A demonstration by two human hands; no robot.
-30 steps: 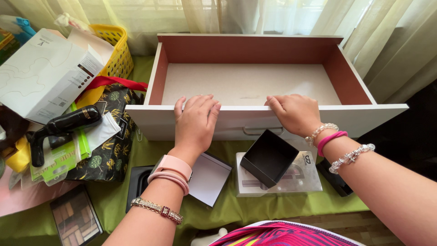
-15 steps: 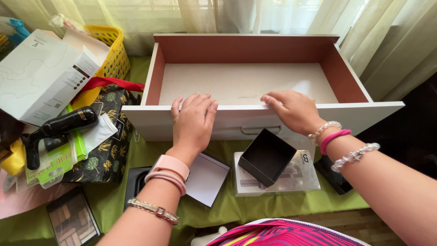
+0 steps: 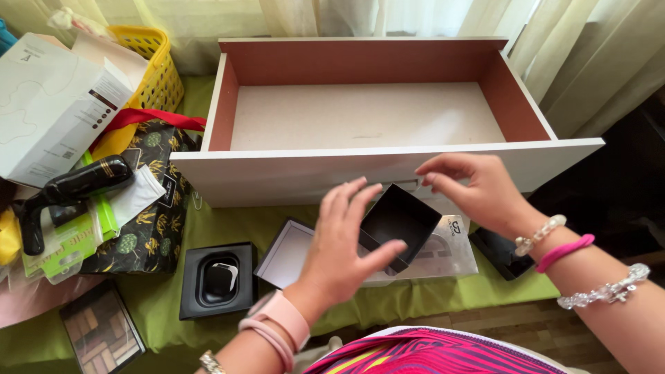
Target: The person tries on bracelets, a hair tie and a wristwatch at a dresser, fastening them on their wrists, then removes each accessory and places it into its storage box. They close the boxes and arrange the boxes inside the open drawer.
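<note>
An empty white drawer (image 3: 291,176) with reddish inner walls lies on a green cloth. Both hands are off its front panel. My left hand (image 3: 343,242) hovers open, fingers spread, just left of a small open black box (image 3: 402,216), its thumb close to the box's lower edge. My right hand (image 3: 474,190) hangs open above and to the right of that box, fingers curved, holding nothing. The black box rests tilted on a flat clear package (image 3: 450,253). A white card-like lid (image 3: 287,253) lies under my left hand.
A black tray holding a dark device (image 3: 218,280) lies at the lower left. Further left are a patterned dark bag (image 3: 152,221), a black hair tool (image 3: 69,190), a white carton (image 3: 48,104), a yellow basket (image 3: 156,62) and a palette (image 3: 100,332). A black lid (image 3: 499,253) lies right.
Both hands have let go of the drawer's front edge and moved down toward the small black box. The view shifted, uncovering the black tray with the dark device.
</note>
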